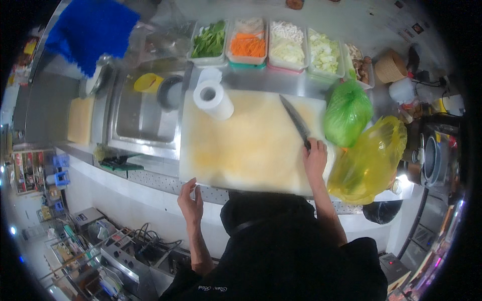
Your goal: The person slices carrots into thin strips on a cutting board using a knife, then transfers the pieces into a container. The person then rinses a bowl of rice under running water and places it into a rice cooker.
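A large cutting board (244, 150) lies before me, pale with a yellowed middle. On its right part is a kitchen knife (293, 116), the dark blade pointing away and to the left. My right hand (316, 158) has its fingers around the knife's black handle. By the board's front left corner, my left hand (190, 203) holds nothing, its fingers apart and slightly bent. A roll of white paper towel (216, 103) stands at the board's far left. Right of the board are a green plastic bag (348, 116) with something bulky inside and a yellow plastic bag (369, 165).
Behind the board stand tubs of leafy greens (209, 41), shredded carrot (246, 47), shredded white vegetables (288, 49), chopped cabbage (324, 52) and mushrooms (361, 64). A steel sink (147, 120) holding a grey bowl (171, 92) lies left. Paper bowls (391, 66) are stacked at far right.
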